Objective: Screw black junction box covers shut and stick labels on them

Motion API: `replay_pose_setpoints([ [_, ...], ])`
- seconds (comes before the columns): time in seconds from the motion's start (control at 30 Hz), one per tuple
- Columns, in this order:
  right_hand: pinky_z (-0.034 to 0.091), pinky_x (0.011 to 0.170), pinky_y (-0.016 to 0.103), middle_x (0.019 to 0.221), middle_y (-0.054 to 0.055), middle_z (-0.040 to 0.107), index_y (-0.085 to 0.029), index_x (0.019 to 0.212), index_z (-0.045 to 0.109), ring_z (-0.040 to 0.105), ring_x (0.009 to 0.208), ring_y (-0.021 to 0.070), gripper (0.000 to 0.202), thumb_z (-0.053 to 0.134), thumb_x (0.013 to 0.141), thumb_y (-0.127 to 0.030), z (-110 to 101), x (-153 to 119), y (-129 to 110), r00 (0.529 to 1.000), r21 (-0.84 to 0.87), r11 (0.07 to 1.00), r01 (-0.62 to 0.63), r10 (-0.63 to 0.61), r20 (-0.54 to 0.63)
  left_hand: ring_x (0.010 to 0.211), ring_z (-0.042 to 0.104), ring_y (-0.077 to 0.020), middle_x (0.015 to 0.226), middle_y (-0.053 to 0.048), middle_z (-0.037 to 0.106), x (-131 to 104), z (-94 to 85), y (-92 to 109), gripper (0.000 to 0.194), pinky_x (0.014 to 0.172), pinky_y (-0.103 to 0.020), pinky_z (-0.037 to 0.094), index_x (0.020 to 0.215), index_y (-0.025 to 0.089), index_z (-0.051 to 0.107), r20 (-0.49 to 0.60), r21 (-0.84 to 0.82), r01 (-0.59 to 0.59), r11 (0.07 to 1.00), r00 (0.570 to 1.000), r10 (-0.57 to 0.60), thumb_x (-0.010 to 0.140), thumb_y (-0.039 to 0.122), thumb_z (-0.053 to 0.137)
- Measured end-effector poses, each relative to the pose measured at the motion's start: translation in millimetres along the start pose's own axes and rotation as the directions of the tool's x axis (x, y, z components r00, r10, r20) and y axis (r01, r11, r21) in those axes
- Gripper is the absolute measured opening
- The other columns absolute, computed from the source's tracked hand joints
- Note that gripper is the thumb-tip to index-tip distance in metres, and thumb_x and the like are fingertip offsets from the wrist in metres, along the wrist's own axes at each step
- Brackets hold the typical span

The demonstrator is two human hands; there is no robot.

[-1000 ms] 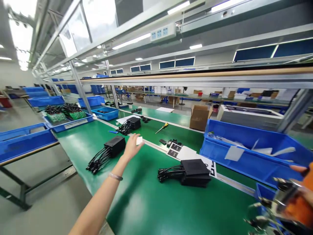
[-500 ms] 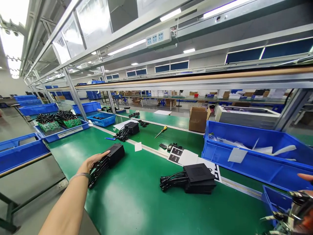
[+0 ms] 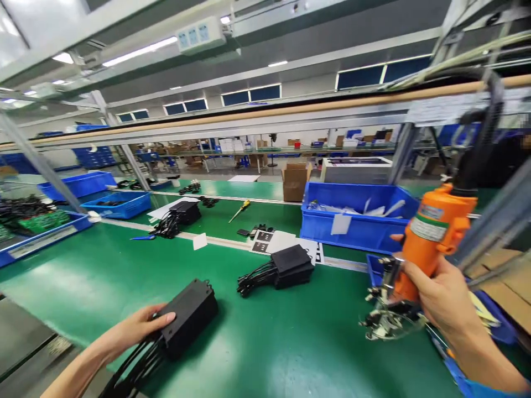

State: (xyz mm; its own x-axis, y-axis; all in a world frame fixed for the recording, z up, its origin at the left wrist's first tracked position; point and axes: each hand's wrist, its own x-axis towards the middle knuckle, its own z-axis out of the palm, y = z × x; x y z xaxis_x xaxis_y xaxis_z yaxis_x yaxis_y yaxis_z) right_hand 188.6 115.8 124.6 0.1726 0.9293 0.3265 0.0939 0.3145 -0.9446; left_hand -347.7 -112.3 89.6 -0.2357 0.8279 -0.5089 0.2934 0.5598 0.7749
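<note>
Since half a second ago, the left hand (image 3: 145, 325) has drawn the near stack of black boxes (image 3: 191, 315) closer to the person, and the orange power tool (image 3: 431, 232), barely in view at the right edge then, has come well into sight as the view swung right. The left hand grips the stack at its cable end, thumb over the top face; black cables (image 3: 136, 365) trail from under the palm toward the lower left. Whether the stack rests on the green table (image 3: 257, 342) or is slightly raised cannot be told.

The right hand (image 3: 446, 293) is wrapped around the tool's orange body. The tool tilts, its black hose (image 3: 473, 160) rising from the top, and a cluster of metal parts (image 3: 385, 326) sits by its lower end.

Between the two hands and farther back lies a second black stack (image 3: 292, 266), its cables pointing left, beside some printed sheets (image 3: 286, 241). A blue bin (image 3: 357, 232) stands behind it to the right. Farther left are a white card (image 3: 199, 241) and a third black stack (image 3: 182, 213); a yellow-handled screwdriver (image 3: 239, 210) lies beyond the card.
</note>
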Motion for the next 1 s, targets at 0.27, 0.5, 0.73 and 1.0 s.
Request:
replay_pose_setpoints([
  [0.27, 0.051, 0.048, 0.022, 0.089, 0.002, 0.067, -0.02, 0.113, 0.068, 0.054, 0.053, 0.0088, 0.045, 0.079, 0.073, -0.037, -9, -5, -17, 0.996, 0.2, 0.98, -0.017, -0.001, 0.092, 0.095, 0.066, -0.0314, 0.096, -0.005, 0.074, 30, 155.6, 76, 0.062, 0.077, -0.032, 0.051, 0.102, 0.015, 0.073, 0.349, 0.288, -0.335, 0.897, 0.909, 0.228, 0.082, 0.07, 0.055],
  [0.5, 0.041, 0.04, 0.022, 0.066, -0.005, 0.057, -0.019, 0.102, 0.07, 0.047, 0.046, 0.0083, 0.038, 0.079, 0.07, -0.036, -11, -5, -88, 0.993, 0.307, 0.945, 0.114, -0.111, -0.029, 0.081, 0.066, -0.0266, 0.082, -0.004, 0.072, 102, 265.6, 160, 0.052, 0.066, -0.027, 0.045, 0.088, 0.016, 0.074, 0.554, 0.344, -0.584, 0.735, 0.758, 0.344, 0.078, 0.065, 0.062],
  [0.73, 0.045, 0.047, 0.028, 0.062, -0.004, 0.051, -0.022, 0.106, 0.071, 0.05, 0.047, 0.0111, 0.035, 0.063, 0.086, -0.05, -1, 0, -99, 0.973, 0.318, 0.92, 0.227, -0.227, -0.039, 0.12, 0.057, -0.0358, 0.132, -0.017, 0.061, 87, 301.3, 181, 0.06, 0.1, -0.046, 0.045, 0.135, 0.016, 0.055, 0.472, 0.377, -0.745, 0.551, 0.666, 0.578, 0.086, 0.051, 0.066],
  [1.0, 0.048, 0.048, 0.031, 0.062, -0.003, 0.047, -0.029, 0.118, 0.066, 0.056, 0.051, 0.0151, 0.045, 0.048, 0.091, -0.061, 1, -6, -78, 0.98, 0.117, 0.973, 0.199, -0.197, -0.033, 0.124, 0.055, -0.0357, 0.143, -0.02, 0.048, 69, 300.8, 153, 0.052, 0.104, -0.05, 0.048, 0.131, 0.021, 0.062, 0.523, 0.44, -0.861, 0.256, 0.478, 0.706, 0.084, 0.035, 0.076],
])
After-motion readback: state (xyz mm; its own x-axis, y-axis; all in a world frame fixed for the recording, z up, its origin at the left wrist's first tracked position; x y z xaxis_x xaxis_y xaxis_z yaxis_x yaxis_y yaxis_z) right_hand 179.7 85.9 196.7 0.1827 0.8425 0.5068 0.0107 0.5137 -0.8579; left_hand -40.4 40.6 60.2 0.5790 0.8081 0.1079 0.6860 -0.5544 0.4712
